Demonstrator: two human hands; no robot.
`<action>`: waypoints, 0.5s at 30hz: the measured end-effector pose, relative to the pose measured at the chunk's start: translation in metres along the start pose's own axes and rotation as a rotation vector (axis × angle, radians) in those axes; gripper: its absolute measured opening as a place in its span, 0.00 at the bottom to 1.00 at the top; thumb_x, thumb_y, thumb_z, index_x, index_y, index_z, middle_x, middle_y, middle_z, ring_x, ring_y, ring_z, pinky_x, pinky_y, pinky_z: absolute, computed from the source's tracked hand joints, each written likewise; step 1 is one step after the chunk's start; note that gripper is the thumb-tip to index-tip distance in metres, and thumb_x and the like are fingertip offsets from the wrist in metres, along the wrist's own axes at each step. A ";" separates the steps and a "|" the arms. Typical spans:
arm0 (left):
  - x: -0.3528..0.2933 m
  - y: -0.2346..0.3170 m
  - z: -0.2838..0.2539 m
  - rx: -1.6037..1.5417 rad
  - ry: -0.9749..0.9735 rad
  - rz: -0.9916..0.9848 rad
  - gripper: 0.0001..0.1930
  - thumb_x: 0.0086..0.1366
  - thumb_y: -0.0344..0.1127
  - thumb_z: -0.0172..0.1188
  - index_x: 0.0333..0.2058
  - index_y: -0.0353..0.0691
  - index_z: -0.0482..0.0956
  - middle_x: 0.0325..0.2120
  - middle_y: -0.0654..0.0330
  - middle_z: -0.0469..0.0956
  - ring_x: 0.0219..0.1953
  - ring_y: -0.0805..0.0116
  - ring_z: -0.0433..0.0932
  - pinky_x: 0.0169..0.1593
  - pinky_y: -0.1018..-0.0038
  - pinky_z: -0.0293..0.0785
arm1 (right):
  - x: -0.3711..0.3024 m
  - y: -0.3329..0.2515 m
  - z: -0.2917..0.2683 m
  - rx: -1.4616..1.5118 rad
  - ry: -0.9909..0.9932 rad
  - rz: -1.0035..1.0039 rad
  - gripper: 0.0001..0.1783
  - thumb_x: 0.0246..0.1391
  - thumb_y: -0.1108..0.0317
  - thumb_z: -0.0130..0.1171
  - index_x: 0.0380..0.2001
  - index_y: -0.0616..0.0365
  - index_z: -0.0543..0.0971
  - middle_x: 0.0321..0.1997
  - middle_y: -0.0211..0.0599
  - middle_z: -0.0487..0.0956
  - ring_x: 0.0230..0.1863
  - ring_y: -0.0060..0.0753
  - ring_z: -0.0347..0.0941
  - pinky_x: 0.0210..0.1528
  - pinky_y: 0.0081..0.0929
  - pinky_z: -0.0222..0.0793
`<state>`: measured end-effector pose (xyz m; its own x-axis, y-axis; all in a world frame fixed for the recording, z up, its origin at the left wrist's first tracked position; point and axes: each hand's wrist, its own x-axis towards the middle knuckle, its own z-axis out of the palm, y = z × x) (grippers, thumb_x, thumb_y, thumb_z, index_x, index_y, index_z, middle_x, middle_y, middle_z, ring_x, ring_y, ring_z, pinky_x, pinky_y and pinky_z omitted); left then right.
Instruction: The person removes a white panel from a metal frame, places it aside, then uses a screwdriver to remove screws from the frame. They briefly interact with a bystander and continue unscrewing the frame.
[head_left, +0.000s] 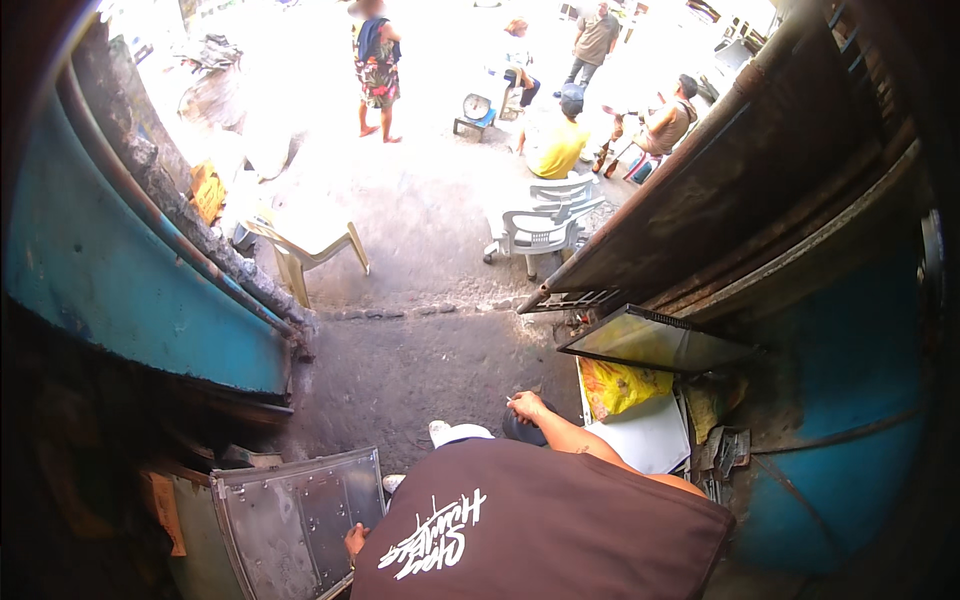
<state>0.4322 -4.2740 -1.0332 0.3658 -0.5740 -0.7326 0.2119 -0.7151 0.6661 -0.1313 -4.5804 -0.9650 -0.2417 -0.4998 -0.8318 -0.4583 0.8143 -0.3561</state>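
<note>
My right hand (527, 405) is in front of my body, its fingers closed on a small white stick (510, 399) that looks like a cigarette. Just under that hand is a dark rounded shape. My left hand (356, 540) shows only in part, between my brown shirt (560, 530) and the edge of a grey metal-framed panel (300, 510). Its fingers are too small and covered to read, and I cannot tell whether it grips the panel. White footwear (438, 430) shows beyond the shirt.
At right, a dark flat screen-like panel (655, 340) leans over a yellow bag (622, 388) and a white board (650, 435). Blue metal walls (140, 270) flank the passage. Ahead stand a cream table (305, 240), grey plastic chairs (540, 225) and a dial scale (476, 108); several people are beyond.
</note>
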 end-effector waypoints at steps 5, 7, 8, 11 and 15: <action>0.008 0.021 0.004 0.192 0.033 -0.038 0.22 0.68 0.40 0.60 0.47 0.22 0.77 0.39 0.45 0.83 0.40 0.57 0.85 0.39 0.65 0.81 | 0.003 0.013 -0.006 0.032 0.007 -0.013 0.18 0.59 0.59 0.60 0.50 0.54 0.81 0.27 0.32 0.82 0.20 0.28 0.75 0.21 0.31 0.72; 0.014 0.029 0.010 0.171 0.038 -0.053 0.21 0.68 0.40 0.61 0.49 0.24 0.76 0.39 0.45 0.82 0.40 0.57 0.84 0.37 0.65 0.82 | 0.006 0.020 -0.010 0.037 0.011 -0.003 0.18 0.59 0.59 0.60 0.49 0.55 0.81 0.27 0.32 0.82 0.21 0.28 0.75 0.22 0.32 0.72; 0.015 0.032 0.014 0.153 0.041 -0.071 0.21 0.68 0.40 0.61 0.49 0.25 0.76 0.39 0.45 0.82 0.40 0.56 0.84 0.36 0.64 0.82 | 0.007 0.024 -0.012 0.039 0.011 0.005 0.17 0.59 0.59 0.60 0.48 0.55 0.81 0.27 0.32 0.82 0.21 0.28 0.75 0.22 0.32 0.72; 0.020 0.041 0.026 0.129 0.039 -0.099 0.21 0.68 0.40 0.61 0.51 0.27 0.74 0.40 0.45 0.81 0.39 0.55 0.83 0.34 0.63 0.85 | 0.009 0.033 -0.020 0.043 0.019 0.028 0.17 0.59 0.59 0.60 0.48 0.55 0.81 0.27 0.32 0.82 0.22 0.29 0.76 0.22 0.32 0.72; 0.020 0.050 0.039 0.150 0.059 -0.078 0.21 0.68 0.40 0.61 0.50 0.26 0.74 0.39 0.44 0.81 0.39 0.55 0.83 0.34 0.62 0.85 | 0.010 0.037 -0.029 0.039 0.023 0.047 0.17 0.59 0.61 0.59 0.48 0.56 0.81 0.29 0.34 0.83 0.23 0.29 0.78 0.23 0.30 0.74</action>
<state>0.4144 -4.3368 -1.0200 0.4069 -0.4933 -0.7688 0.1056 -0.8106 0.5760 -0.1754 -4.5638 -0.9746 -0.2824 -0.4670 -0.8379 -0.4128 0.8477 -0.3333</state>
